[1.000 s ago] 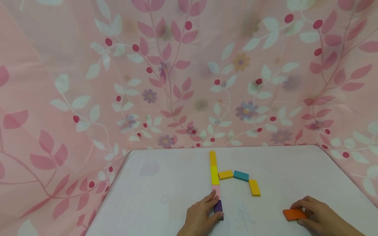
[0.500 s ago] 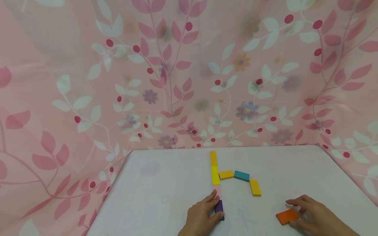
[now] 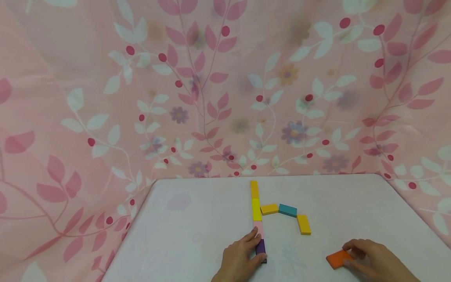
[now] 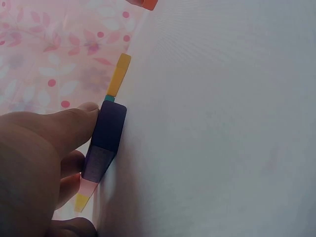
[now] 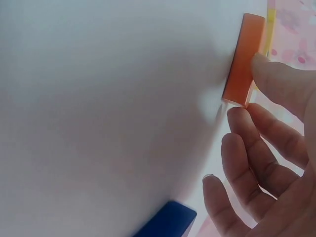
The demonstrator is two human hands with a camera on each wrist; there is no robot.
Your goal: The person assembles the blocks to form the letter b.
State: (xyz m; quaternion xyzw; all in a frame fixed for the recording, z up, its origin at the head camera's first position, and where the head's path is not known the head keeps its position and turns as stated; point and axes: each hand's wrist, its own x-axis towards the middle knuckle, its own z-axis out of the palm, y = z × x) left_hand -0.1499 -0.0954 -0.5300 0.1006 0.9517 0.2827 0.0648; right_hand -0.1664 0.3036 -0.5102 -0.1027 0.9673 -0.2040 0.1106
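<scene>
At the near end of a line of blocks, my left hand grips the purple block, its thumb at the block's near end and a fingertip on the pink block. The left wrist view shows the thumb against the side of the purple block. Further right, my right hand pinches an orange block between thumb and fingers, low at the table. In the right wrist view the thumb lies on the side of the orange block, with fingertips by its end.
Two yellow blocks continue the line away from me. Beside it, a yellow block, a teal block and another yellow block form a bend. A dark blue block lies low in the right wrist view.
My right hand has moved left with the orange block, which has turned to a slant; its fingers spread and then closed in again. The left hand stays where it was.
</scene>
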